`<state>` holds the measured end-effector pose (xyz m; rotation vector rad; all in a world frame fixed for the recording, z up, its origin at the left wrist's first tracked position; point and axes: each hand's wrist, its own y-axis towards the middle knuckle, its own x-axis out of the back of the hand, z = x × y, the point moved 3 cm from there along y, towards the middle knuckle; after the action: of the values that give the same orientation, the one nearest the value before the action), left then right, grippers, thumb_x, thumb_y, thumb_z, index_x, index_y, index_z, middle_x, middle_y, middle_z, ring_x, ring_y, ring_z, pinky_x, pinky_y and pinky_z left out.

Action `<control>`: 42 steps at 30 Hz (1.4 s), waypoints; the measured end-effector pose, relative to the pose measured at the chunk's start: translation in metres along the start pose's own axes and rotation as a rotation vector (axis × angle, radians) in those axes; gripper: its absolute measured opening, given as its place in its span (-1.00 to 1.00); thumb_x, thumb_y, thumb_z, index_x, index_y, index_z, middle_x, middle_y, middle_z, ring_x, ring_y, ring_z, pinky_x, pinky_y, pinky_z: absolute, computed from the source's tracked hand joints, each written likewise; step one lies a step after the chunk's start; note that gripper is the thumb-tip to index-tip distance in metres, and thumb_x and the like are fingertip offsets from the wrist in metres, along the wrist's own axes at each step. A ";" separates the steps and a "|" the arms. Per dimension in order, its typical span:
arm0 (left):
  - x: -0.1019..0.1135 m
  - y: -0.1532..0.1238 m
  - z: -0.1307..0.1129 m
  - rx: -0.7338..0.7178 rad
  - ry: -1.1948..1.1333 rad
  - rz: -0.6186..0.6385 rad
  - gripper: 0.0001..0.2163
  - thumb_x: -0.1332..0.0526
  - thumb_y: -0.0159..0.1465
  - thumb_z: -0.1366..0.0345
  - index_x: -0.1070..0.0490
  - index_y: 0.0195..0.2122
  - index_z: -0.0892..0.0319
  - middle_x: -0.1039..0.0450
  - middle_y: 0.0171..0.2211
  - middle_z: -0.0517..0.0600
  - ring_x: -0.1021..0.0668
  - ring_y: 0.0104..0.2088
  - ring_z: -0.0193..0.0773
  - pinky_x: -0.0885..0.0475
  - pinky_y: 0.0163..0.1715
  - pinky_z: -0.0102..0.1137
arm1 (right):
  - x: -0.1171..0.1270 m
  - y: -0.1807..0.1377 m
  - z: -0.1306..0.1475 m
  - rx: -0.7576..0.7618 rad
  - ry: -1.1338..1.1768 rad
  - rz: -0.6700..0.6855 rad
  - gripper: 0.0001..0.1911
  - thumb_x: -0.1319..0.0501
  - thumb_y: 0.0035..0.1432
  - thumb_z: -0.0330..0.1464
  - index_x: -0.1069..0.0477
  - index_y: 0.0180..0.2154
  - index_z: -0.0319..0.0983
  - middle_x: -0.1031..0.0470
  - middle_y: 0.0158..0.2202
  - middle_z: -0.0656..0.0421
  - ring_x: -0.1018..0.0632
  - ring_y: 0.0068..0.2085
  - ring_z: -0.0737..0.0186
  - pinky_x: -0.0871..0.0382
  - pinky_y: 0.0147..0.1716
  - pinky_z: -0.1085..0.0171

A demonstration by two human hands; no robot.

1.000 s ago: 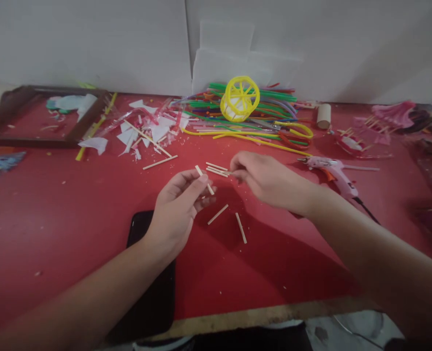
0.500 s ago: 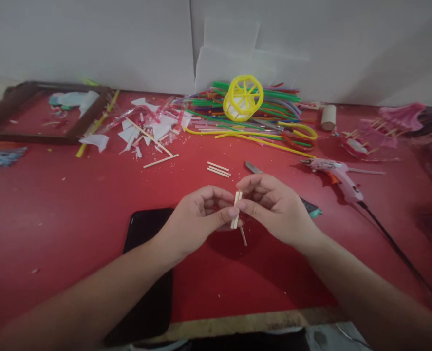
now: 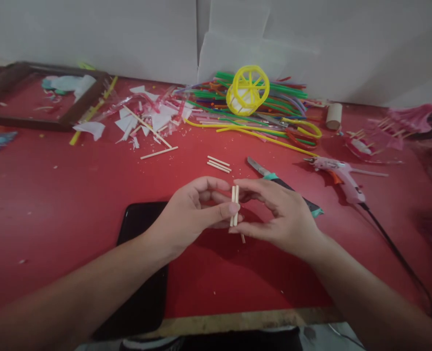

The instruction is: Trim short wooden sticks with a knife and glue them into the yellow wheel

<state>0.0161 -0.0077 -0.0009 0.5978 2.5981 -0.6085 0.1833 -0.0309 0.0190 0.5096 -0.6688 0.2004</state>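
My left hand (image 3: 192, 214) pinches two short wooden sticks (image 3: 234, 204), held side by side and upright between thumb and fingers. My right hand (image 3: 281, 217) meets it from the right, with one finger on the sticks' top ends and another under their lower ends. Both hands hover over the red table (image 3: 55, 195). Another short stick (image 3: 242, 238) lies on the table just below the hands. A few more cut sticks (image 3: 218, 164) lie a little beyond the hands.
A black phone (image 3: 139, 273) lies under my left forearm. A knife with a teal-and-black handle (image 3: 274, 178) and a pink glue gun (image 3: 340, 173) lie to the right. Coloured straws and a yellow wheel (image 3: 248, 90) sit at the back, paper scraps (image 3: 142, 122) and a wooden frame (image 3: 73, 114) at the left.
My right hand picked a stick from beyond the hands and brought it against the stick in my left hand. The two sticks now stand together and upright, with the right fingers at their ends.
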 end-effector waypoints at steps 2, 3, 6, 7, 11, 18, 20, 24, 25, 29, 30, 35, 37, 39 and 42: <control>0.000 0.000 0.000 -0.001 0.001 0.004 -0.75 -0.46 0.07 0.41 -0.43 -0.28 0.19 -0.54 -0.47 -0.14 -0.62 -0.48 -0.40 -0.63 -0.41 -0.48 | 0.000 0.000 0.001 0.003 0.005 0.000 -0.41 -0.44 -0.02 -0.23 -0.36 0.04 -0.21 -0.57 -0.15 0.12 -0.60 -0.18 0.25 -0.54 -0.10 0.24; 0.000 0.000 -0.001 -0.004 0.001 0.010 -0.74 -0.46 0.07 0.41 -0.43 -0.28 0.18 -0.54 -0.47 -0.15 -0.62 -0.48 -0.40 -0.63 -0.42 -0.48 | 0.000 0.000 0.001 -0.003 0.017 0.005 -0.41 -0.43 -0.02 -0.24 -0.35 0.04 -0.20 -0.57 -0.15 0.13 -0.60 -0.18 0.25 -0.54 -0.10 0.23; 0.000 0.001 0.000 -0.022 0.014 0.017 -0.73 -0.46 0.06 0.42 -0.43 -0.28 0.18 -0.54 -0.49 -0.15 -0.62 -0.48 -0.40 -0.62 -0.45 -0.52 | -0.001 -0.001 0.001 -0.035 0.065 0.022 -0.41 -0.43 -0.01 -0.25 -0.33 0.05 -0.18 -0.57 -0.14 0.14 -0.61 -0.17 0.24 -0.53 -0.09 0.21; 0.001 0.001 0.000 -0.027 0.018 0.015 -0.73 -0.46 0.05 0.42 -0.42 -0.27 0.18 -0.54 -0.50 -0.15 -0.62 -0.49 -0.40 -0.61 -0.46 -0.54 | -0.001 -0.002 0.001 -0.048 0.082 0.027 -0.41 -0.43 -0.02 -0.26 -0.33 0.05 -0.17 -0.57 -0.13 0.14 -0.61 -0.16 0.23 -0.53 -0.09 0.20; 0.001 0.002 0.001 -0.030 0.038 0.023 -0.71 -0.46 0.06 0.42 -0.40 -0.25 0.18 -0.55 -0.50 -0.15 -0.62 -0.51 -0.41 -0.60 -0.47 -0.57 | -0.001 -0.003 0.000 -0.077 0.165 0.053 -0.43 -0.42 0.01 -0.29 -0.33 0.06 -0.17 -0.56 -0.11 0.14 -0.60 -0.13 0.24 -0.52 -0.06 0.21; 0.002 0.000 -0.001 -0.035 0.066 0.028 -0.70 -0.45 0.07 0.45 -0.39 -0.24 0.17 -0.55 -0.50 -0.19 -0.62 -0.50 -0.43 -0.58 -0.47 -0.61 | -0.003 -0.003 -0.003 -0.070 0.230 0.069 -0.44 -0.40 0.05 -0.32 -0.32 0.08 -0.15 -0.54 -0.08 0.14 -0.59 -0.11 0.26 -0.51 -0.04 0.23; 0.002 0.000 -0.001 -0.035 0.077 0.025 -0.72 -0.44 0.09 0.43 -0.39 -0.24 0.17 -0.55 -0.50 -0.18 -0.62 -0.50 -0.43 -0.58 -0.48 -0.61 | -0.003 -0.003 -0.003 -0.080 0.257 0.073 -0.44 -0.40 0.04 -0.32 -0.32 0.08 -0.14 -0.53 -0.07 0.14 -0.59 -0.10 0.24 -0.51 -0.03 0.21; 0.001 0.000 -0.001 -0.039 0.080 0.019 -0.71 -0.44 0.08 0.43 -0.39 -0.24 0.18 -0.54 -0.50 -0.18 -0.62 -0.50 -0.43 -0.57 -0.49 -0.62 | -0.005 -0.003 -0.004 -0.097 0.315 0.079 -0.42 -0.41 0.03 -0.35 -0.31 0.09 -0.13 -0.52 -0.05 0.13 -0.59 -0.08 0.23 -0.52 -0.02 0.19; 0.001 0.000 -0.001 -0.039 0.076 0.018 -0.71 -0.45 0.07 0.44 -0.39 -0.24 0.18 -0.54 -0.51 -0.18 -0.62 -0.49 -0.42 -0.57 -0.48 -0.61 | -0.005 -0.003 -0.003 -0.097 0.332 0.079 -0.42 -0.40 0.04 -0.36 -0.31 0.09 -0.13 -0.52 -0.05 0.13 -0.59 -0.08 0.23 -0.52 -0.03 0.19; 0.001 0.001 0.000 -0.034 0.076 0.031 -0.72 -0.44 0.08 0.43 -0.38 -0.25 0.18 -0.53 -0.51 -0.18 -0.63 -0.48 -0.40 -0.58 -0.49 -0.61 | -0.007 -0.002 -0.003 -0.091 0.378 0.086 -0.44 -0.39 0.05 -0.38 -0.31 0.08 -0.14 -0.52 -0.04 0.12 -0.59 -0.08 0.22 -0.53 -0.04 0.19; 0.001 0.001 0.000 -0.035 0.081 0.033 -0.73 -0.44 0.09 0.42 -0.38 -0.25 0.18 -0.53 -0.51 -0.18 -0.63 -0.48 -0.40 -0.57 -0.50 -0.62 | -0.007 -0.002 -0.004 -0.093 0.383 0.090 -0.44 -0.39 0.05 -0.38 -0.31 0.09 -0.14 -0.52 -0.03 0.11 -0.59 -0.07 0.21 -0.53 -0.03 0.18; 0.001 0.001 0.000 -0.033 0.085 0.040 -0.72 -0.44 0.07 0.46 -0.39 -0.27 0.19 -0.53 -0.51 -0.18 -0.62 -0.50 -0.41 -0.56 -0.56 -0.63 | -0.007 -0.003 -0.004 -0.102 0.423 0.092 -0.44 -0.39 0.04 -0.40 -0.30 0.08 -0.15 -0.50 -0.04 0.11 -0.58 -0.07 0.23 -0.53 -0.03 0.19; 0.001 0.001 0.000 -0.039 0.088 0.039 -0.71 -0.45 0.04 0.48 -0.39 -0.27 0.18 -0.52 -0.51 -0.19 -0.61 -0.50 -0.40 -0.56 -0.58 -0.62 | -0.007 -0.003 -0.003 -0.100 0.436 0.092 -0.46 -0.38 0.05 -0.42 -0.30 0.07 -0.14 -0.50 -0.07 0.14 -0.57 -0.07 0.25 -0.53 -0.04 0.21; 0.001 0.001 0.000 -0.044 0.099 0.035 -0.70 -0.44 0.04 0.49 -0.39 -0.27 0.18 -0.51 -0.50 -0.19 -0.61 -0.50 -0.40 -0.56 -0.60 -0.61 | -0.008 -0.003 -0.003 -0.103 0.440 0.100 -0.47 -0.37 0.06 -0.43 -0.30 0.06 -0.14 -0.49 -0.09 0.16 -0.57 -0.07 0.26 -0.53 -0.04 0.22; 0.002 0.001 0.000 -0.038 0.108 0.033 -0.71 -0.45 0.04 0.47 -0.40 -0.26 0.17 -0.51 -0.49 -0.19 -0.61 -0.50 -0.39 -0.56 -0.61 -0.61 | -0.008 -0.003 -0.003 -0.113 0.436 0.111 -0.47 -0.37 0.05 -0.44 -0.29 0.06 -0.14 -0.49 -0.08 0.16 -0.56 -0.07 0.27 -0.52 -0.04 0.25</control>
<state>0.0151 -0.0065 -0.0024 0.6772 2.6883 -0.5283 0.1800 -0.0322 0.0111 0.3050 -0.2801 0.3637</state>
